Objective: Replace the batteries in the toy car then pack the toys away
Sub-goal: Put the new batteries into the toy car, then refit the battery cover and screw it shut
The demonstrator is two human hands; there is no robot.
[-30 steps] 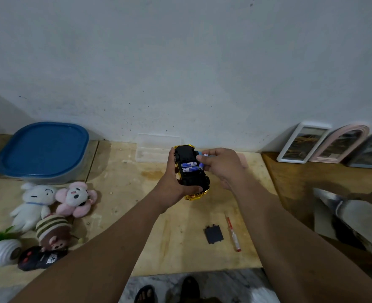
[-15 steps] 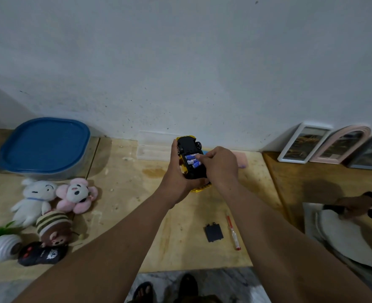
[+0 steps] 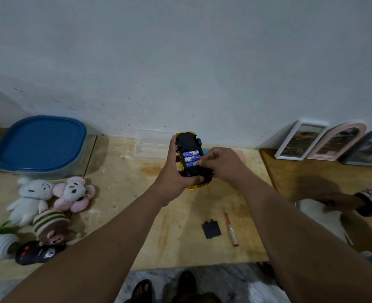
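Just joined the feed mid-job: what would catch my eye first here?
First, the upturned toy car at centre, gripped by the left hand, its open bay showing three blue batteries that the right hand is touching. Below it on the wooden table lie the black battery cover and a red-tipped screwdriver. At far left, plush toys sit before a blue-lidded bin.

Three picture frames lean against the pale wall [image 3: 180, 62] at far right: a white rectangular frame [image 3: 301, 139], a pink arched frame [image 3: 339, 141] and a dark rectangular frame [image 3: 369, 149].
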